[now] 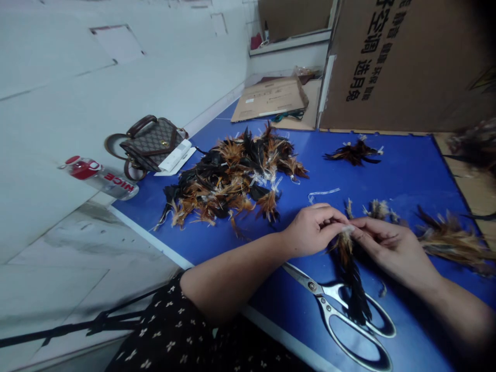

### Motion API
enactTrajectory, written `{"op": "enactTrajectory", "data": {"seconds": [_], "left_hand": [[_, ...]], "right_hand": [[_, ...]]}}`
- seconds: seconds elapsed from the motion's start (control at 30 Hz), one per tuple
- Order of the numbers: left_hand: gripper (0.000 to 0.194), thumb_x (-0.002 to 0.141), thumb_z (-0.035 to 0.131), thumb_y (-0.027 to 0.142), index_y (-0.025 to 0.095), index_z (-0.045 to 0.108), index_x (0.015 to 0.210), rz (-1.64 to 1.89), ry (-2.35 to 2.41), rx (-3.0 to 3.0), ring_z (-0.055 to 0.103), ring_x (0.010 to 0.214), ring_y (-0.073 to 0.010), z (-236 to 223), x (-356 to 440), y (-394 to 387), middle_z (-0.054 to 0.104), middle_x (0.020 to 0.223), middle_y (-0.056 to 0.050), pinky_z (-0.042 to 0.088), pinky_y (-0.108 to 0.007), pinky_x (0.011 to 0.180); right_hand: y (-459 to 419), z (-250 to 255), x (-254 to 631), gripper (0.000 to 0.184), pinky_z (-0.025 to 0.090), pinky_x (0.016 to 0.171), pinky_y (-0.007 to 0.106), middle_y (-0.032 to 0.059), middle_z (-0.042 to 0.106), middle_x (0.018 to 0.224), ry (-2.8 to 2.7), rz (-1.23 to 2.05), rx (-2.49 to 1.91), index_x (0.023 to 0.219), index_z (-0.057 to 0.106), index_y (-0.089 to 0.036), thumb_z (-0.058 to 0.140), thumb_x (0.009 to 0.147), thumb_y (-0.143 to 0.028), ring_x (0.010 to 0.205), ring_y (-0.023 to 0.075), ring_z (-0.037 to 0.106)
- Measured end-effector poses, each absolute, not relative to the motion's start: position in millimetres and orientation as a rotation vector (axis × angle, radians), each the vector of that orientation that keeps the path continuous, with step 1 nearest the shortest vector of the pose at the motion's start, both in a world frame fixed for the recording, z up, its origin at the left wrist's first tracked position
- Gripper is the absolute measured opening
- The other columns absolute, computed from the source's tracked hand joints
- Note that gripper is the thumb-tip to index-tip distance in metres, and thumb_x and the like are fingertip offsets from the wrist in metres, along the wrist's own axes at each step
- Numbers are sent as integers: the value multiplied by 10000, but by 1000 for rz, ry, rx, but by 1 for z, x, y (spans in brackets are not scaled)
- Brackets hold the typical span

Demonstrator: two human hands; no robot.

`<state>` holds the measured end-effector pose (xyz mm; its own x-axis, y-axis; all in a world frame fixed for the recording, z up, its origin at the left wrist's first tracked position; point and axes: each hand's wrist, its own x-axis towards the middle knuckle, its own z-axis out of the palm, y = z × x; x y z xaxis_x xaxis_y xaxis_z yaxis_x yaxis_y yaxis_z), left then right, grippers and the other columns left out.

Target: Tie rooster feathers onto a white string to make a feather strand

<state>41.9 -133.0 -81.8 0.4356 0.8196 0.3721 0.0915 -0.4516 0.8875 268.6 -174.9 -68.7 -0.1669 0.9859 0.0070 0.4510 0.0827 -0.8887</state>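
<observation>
My left hand point(312, 230) and my right hand point(387, 243) meet over the blue table point(406, 170), both pinching the top of a small bundle of dark and orange feathers point(351, 274) that hangs down toward me. The bundle's tips lie across large steel scissors point(344, 312) resting on the table under my hands. A big heap of black and orange feathers point(232, 178) sits to the left of my left hand.
A small feather bunch point(354, 152) lies farther back, and more feathers point(449, 240) spread to the right. A large cardboard box point(403, 62) stands behind, flat cardboard point(269, 98) at the back. A brown handbag point(149, 142) and a red-capped bottle point(101, 176) rest at the left edge.
</observation>
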Motion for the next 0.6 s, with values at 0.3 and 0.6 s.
{"op": "enactTrajectory", "data": {"seconds": [0.3, 0.6], "left_hand": [[115, 1059, 641, 257, 192, 691, 978, 872, 709, 1835, 693, 883, -159, -64, 35, -137, 745, 1027, -66, 567, -295, 906], [132, 1000, 582, 175, 230, 611, 883, 818, 626, 1906, 624, 862, -185, -55, 31, -136, 667, 883, -28, 510, -317, 920]], "right_hand": [[-173, -70, 268, 405, 614, 791, 303, 30, 850, 894, -1838, 795, -1298, 996, 866, -249, 714, 1040, -623, 807, 227, 793], [-172, -74, 268, 201, 629, 741, 335, 8, 865, 870, -1887, 469, -1244, 990, 863, -277, 690, 1035, -367, 709, 224, 797]]}}
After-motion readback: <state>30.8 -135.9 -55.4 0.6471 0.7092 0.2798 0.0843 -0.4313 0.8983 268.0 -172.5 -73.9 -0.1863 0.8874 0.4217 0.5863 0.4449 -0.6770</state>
